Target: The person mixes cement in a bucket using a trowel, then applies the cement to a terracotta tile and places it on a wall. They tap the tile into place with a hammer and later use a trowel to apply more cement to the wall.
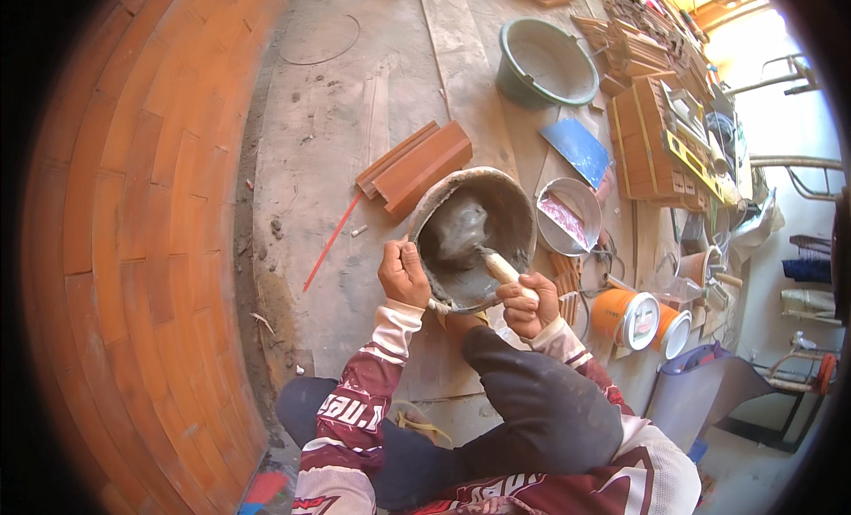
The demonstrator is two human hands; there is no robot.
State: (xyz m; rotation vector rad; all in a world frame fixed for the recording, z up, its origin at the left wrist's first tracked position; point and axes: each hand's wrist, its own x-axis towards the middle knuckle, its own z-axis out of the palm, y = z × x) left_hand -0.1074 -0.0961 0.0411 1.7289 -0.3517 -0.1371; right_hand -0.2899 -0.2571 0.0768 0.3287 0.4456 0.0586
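A round bucket (525,205) with a mortar-caked rim stands in front of me, tilted so its inside shows. Wet grey mortar (461,286) coats its wall and bottom. My left hand (403,272) is closed on the left side of the rim. My right hand (530,304) is wrapped around the pale handle of a trowel (503,269). Its metal neck reaches into the bucket, where the smeared grey blade (456,227) blends with the mortar. Just beyond the bucket's left side lie reddish-brown clay pieces (430,167) with a thin red strip (332,240).
An orange brick wall (151,249) runs along the left. To the right are a white bucket (585,200), a blue flat sheet (578,150) and orange pails (618,316). Farther off stand a large green tub (523,88) and stacked bricks (643,143) with a yellow level (691,165).
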